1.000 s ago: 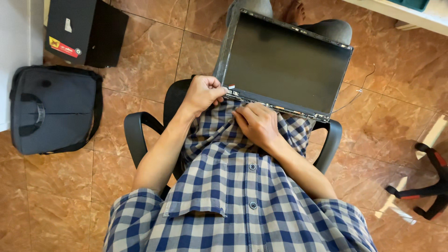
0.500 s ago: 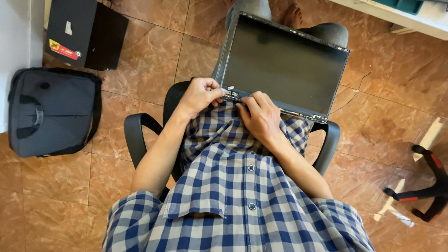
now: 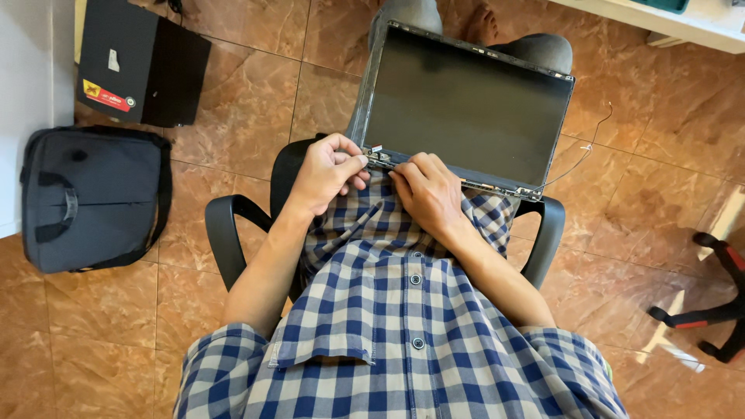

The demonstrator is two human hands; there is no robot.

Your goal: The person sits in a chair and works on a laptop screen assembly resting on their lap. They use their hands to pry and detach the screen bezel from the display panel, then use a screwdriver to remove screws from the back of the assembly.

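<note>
A person sits in an office chair [image 3: 225, 233] with a bare laptop screen panel [image 3: 469, 109] resting on the lap, in the upper middle of the frame. The left hand [image 3: 326, 172] pinches the small metal hinge [image 3: 378, 155] at the panel's lower left corner, fingers closed tight. The right hand [image 3: 427, 194] rests curled just beside it. The panel leans over the knees and might slide off onto the tile floor [image 3: 233, 85] if the grip slips. The thin loose wire [image 3: 582, 155] on the right could catch.

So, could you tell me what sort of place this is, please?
Probably a home room or small informal repair spot: brown tiled floor, a black office chair the person sits on, a grey bag beside it, and a detached laptop screen on the lap.
</note>
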